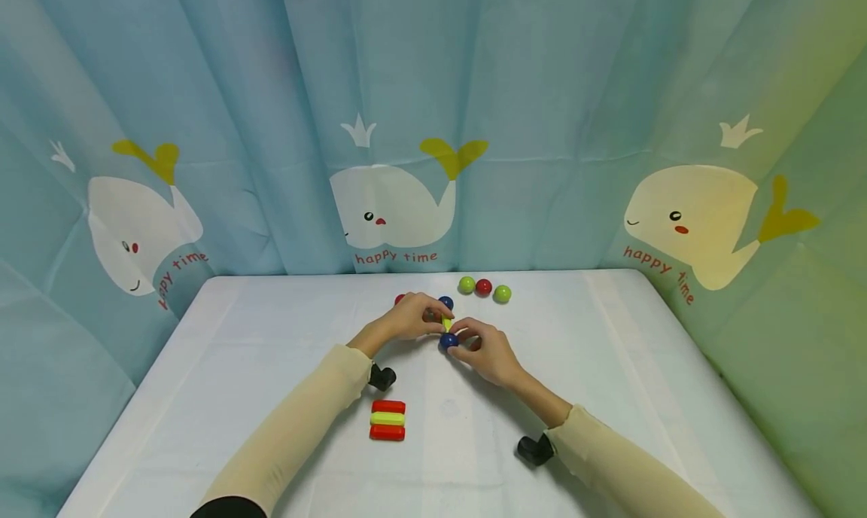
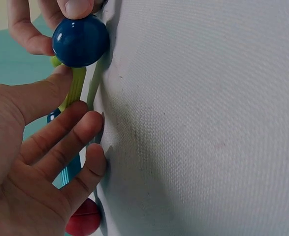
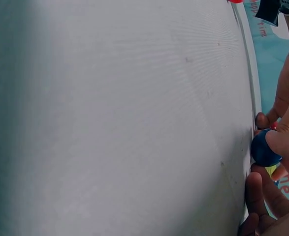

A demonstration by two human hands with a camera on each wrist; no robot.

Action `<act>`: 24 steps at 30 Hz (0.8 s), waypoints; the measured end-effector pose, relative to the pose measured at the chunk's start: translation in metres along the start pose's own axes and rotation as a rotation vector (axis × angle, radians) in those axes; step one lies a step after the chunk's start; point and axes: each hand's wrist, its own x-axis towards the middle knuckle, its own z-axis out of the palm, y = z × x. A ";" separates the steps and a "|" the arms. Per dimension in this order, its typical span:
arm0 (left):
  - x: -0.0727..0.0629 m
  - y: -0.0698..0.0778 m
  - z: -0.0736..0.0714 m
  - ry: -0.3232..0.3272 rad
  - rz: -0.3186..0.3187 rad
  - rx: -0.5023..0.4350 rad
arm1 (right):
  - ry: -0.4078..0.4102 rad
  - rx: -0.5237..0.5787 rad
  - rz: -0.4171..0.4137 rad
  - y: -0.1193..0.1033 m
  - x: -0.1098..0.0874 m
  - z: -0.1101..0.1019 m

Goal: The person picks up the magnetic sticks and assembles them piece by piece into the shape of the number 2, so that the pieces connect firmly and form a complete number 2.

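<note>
In the head view my left hand (image 1: 412, 317) pinches a yellow-green rod (image 1: 446, 323) between thumb and fingers. My right hand (image 1: 491, 354) holds a glossy blue ball (image 1: 448, 341) at the near end of that rod. The left wrist view shows the ball right at the rod's end, close over the white tabletop. A second blue ball (image 1: 445, 303) lies at the rod's far end. Beyond the left fingers, a blue rod (image 2: 71, 171) and a red ball (image 2: 83, 218) show, partly hidden by that hand.
At the table's back edge sit a green ball (image 1: 466, 284), a red ball (image 1: 483, 287) and another green ball (image 1: 502, 294). Nearer, by the left forearm, lie a red rod (image 1: 388, 407), a yellow-green rod (image 1: 387, 419) and another red rod (image 1: 387, 433). A whale-print curtain (image 1: 535, 202) hangs behind.
</note>
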 end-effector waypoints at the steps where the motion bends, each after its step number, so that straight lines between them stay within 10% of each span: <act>1: 0.000 0.000 0.000 -0.001 0.000 -0.002 | -0.002 -0.001 -0.003 0.000 0.000 0.000; 24: -0.020 -0.006 -0.020 0.041 -0.014 -0.030 | -0.032 -0.005 0.023 0.001 0.003 0.000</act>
